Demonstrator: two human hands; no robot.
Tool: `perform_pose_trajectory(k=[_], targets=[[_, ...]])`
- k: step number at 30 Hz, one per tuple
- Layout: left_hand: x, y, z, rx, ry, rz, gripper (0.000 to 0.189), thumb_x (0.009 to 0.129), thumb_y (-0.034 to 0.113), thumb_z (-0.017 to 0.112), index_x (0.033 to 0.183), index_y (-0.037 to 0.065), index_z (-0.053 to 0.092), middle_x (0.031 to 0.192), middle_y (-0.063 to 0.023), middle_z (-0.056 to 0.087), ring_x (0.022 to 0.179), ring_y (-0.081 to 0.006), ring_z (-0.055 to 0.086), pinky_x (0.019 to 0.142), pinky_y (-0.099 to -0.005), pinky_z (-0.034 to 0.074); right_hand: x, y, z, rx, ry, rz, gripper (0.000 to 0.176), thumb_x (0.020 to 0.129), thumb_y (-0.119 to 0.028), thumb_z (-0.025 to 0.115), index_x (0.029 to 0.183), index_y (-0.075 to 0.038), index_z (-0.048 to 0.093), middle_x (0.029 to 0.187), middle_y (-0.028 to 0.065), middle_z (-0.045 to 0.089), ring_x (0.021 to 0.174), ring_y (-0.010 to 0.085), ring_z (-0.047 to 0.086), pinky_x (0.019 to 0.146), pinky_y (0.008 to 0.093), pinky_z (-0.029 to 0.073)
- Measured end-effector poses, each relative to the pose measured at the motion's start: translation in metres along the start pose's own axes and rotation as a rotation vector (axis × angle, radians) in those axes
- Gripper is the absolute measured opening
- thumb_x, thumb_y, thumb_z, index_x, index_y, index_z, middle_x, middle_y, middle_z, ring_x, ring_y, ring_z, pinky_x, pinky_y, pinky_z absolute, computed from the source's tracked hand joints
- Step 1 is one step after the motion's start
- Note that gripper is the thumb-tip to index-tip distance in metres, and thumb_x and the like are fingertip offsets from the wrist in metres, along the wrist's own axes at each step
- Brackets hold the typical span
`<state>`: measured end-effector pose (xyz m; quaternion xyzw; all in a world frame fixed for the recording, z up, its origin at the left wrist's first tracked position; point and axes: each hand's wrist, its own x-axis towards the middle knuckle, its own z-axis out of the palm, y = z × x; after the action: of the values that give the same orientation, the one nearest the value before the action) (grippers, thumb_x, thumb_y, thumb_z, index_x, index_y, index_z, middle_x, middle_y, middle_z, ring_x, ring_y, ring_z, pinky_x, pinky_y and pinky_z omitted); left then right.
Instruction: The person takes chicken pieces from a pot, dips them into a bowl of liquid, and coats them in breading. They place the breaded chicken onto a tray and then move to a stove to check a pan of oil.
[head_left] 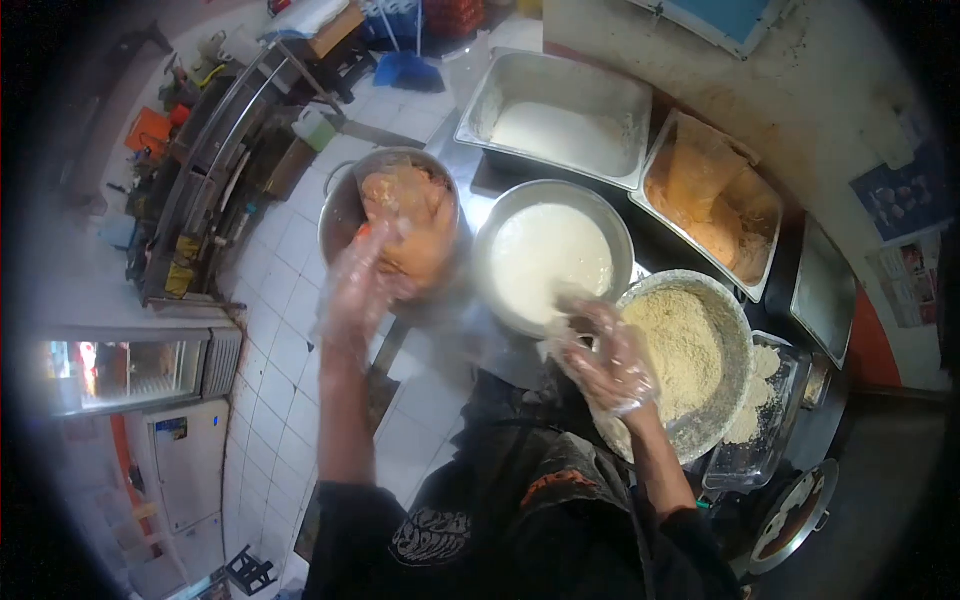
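My left hand (362, 275), in a clear plastic glove and smeared by motion, reaches over the rim of a deep metal pot (333, 225). Its fingers overlap the orange-coated raw meat pieces (425, 235) heaped inside; what it may hold I cannot tell. My right hand (608, 365), gloved the same way, hovers at the near right rim of a round metal bowl of white batter (545, 250). Thumb and fingers there are loosely bent and apart, with nothing visible between them. Just right of that hand lies a large bowl of pale crumbs (685, 345).
Behind the batter stands a rectangular steel pan (570, 75) with white residue. Another pan (745, 265) holds orange-coated food. A clear tray (740, 470) with clumped crumbs sits at the right, near a round pan (800, 515). White floor tiles (265, 325) stretch to the left.
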<state>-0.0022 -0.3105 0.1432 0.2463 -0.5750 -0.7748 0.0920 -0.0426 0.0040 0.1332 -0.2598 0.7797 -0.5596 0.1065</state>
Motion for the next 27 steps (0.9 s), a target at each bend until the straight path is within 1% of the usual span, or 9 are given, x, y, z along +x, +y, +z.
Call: perform_pose_trajectory(k=[4,6,10,12,16,19,22,26,27], targets=[[-0.020,-0.036,0.038,0.179,-0.113,0.189,0.040,0.100,0.040,0.057,0.119,0.005,0.060,0.107,-0.0082,0.068,0.082,-0.0146,0.069,0.062,-0.0258,0.055,0.029,-0.017,0.026,0.110,-0.091,0.150,0.046,0.087,-0.016,0.070,0.130,-0.003,0.058,0.119,0.0144,0.066,0.099,0.0258,0.067,0.089,0.0362,0.053],[-0.037,-0.032,0.069,-0.073,-0.214,-0.171,0.039,0.098,0.038,0.061,0.121,0.006,0.060,0.103,-0.0058,0.069,0.082,-0.0120,0.068,0.062,-0.0247,0.055,0.028,0.001,0.037,0.552,-0.059,0.356,0.049,0.086,-0.016,0.070,0.131,0.000,0.057,0.115,0.0127,0.065,0.096,0.0200,0.065,0.088,0.0331,0.052],[-0.041,-0.043,0.085,0.144,-0.296,-0.128,0.034,0.097,0.021,0.063,0.123,0.000,0.061,0.112,-0.0141,0.068,0.089,-0.0201,0.069,0.071,-0.0310,0.058,0.016,0.014,0.024,0.643,0.012,0.522,0.037,0.085,-0.011,0.071,0.120,-0.001,0.063,0.100,0.0065,0.068,0.090,0.0118,0.063,0.080,0.0284,0.051],[-0.039,-0.058,0.090,0.116,-0.221,-0.125,0.037,0.091,0.030,0.073,0.118,0.005,0.064,0.101,-0.0012,0.068,0.080,-0.0065,0.065,0.063,-0.0227,0.054,0.009,0.019,0.021,0.656,0.064,0.517,0.034,0.086,-0.010,0.072,0.118,-0.002,0.064,0.098,0.0064,0.069,0.088,0.0114,0.063,0.078,0.0274,0.051],[-0.039,-0.079,0.102,0.070,-0.245,0.139,0.032,0.096,0.026,0.068,0.117,0.003,0.064,0.106,-0.0043,0.067,0.095,-0.0105,0.063,0.078,-0.0261,0.053,-0.006,0.037,0.018,0.745,0.234,0.533,0.032,0.088,-0.009,0.071,0.117,0.000,0.063,0.101,0.0085,0.069,0.089,0.0142,0.065,0.078,0.0274,0.053],[-0.042,-0.090,0.114,-0.055,-0.269,0.116,0.028,0.099,0.024,0.064,0.116,0.002,0.064,0.111,-0.0055,0.065,0.102,-0.0122,0.061,0.084,-0.0279,0.052,-0.006,0.019,0.010,0.986,0.339,0.532,0.032,0.089,-0.008,0.068,0.119,0.002,0.061,0.105,0.0111,0.068,0.093,0.0178,0.066,0.082,0.0299,0.055],[-0.055,-0.081,0.133,-0.253,-0.226,-0.038,0.027,0.100,0.023,0.061,0.115,0.001,0.063,0.113,-0.0047,0.063,0.100,-0.0124,0.061,0.087,-0.0283,0.051,-0.008,0.025,-0.002,0.993,0.304,0.548,0.036,0.091,-0.010,0.068,0.122,0.004,0.059,0.111,0.0131,0.067,0.099,0.0211,0.067,0.088,0.0320,0.055],[-0.057,-0.082,0.139,-0.346,-0.244,-0.025,0.027,0.101,0.024,0.061,0.116,0.002,0.064,0.111,-0.0043,0.064,0.101,-0.0120,0.061,0.088,-0.0286,0.051,-0.014,0.036,-0.012,0.888,0.317,0.569,0.042,0.090,-0.013,0.069,0.125,0.006,0.057,0.112,0.0145,0.067,0.101,0.0218,0.066,0.090,0.0327,0.054],[-0.051,-0.086,0.135,-0.171,-0.249,0.060,0.025,0.100,0.021,0.062,0.116,0.002,0.064,0.110,-0.0044,0.065,0.100,-0.0122,0.062,0.087,-0.0288,0.052,-0.015,0.040,-0.017,0.662,0.187,0.530,0.045,0.090,-0.014,0.069,0.129,0.005,0.056,0.113,0.0144,0.067,0.102,0.0232,0.066,0.091,0.0341,0.054]])
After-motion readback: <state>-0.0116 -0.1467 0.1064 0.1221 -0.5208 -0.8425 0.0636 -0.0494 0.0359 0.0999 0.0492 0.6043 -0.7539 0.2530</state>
